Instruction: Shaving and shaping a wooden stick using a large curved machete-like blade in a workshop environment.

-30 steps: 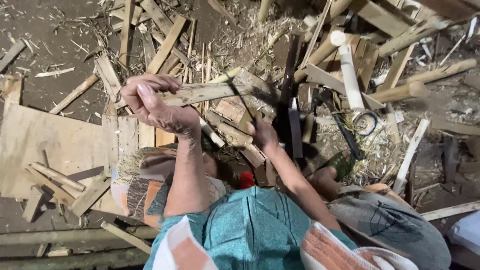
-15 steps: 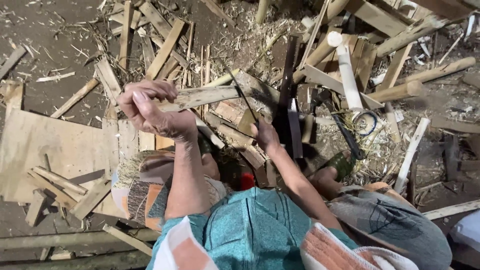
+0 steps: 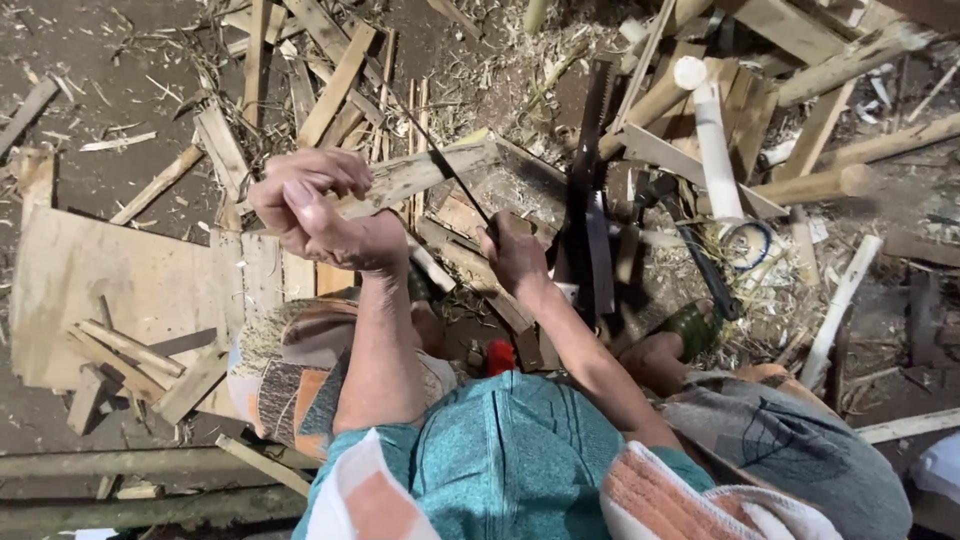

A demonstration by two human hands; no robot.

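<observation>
My left hand [image 3: 310, 210] grips the near end of a flat split bamboo strip [image 3: 430, 170] that points away to the right. A knife handle sits in my right hand [image 3: 512, 250], and its thin dark blade [image 3: 440, 160] lies across the strip near its middle. My forearms reach out over my knees. Below them are my teal shirt and patterned cloth.
Bamboo strips, wood offcuts and shavings litter the dirt floor. A plywood sheet [image 3: 110, 290] with several sticks lies at left. A saw [image 3: 590, 170] stands beyond my right hand, a white pipe [image 3: 715, 150] and round poles [image 3: 820, 185] further right.
My right hand has moved up and left toward the strip, bringing the blade across it. The left hand keeps its grip and has hardly shifted.
</observation>
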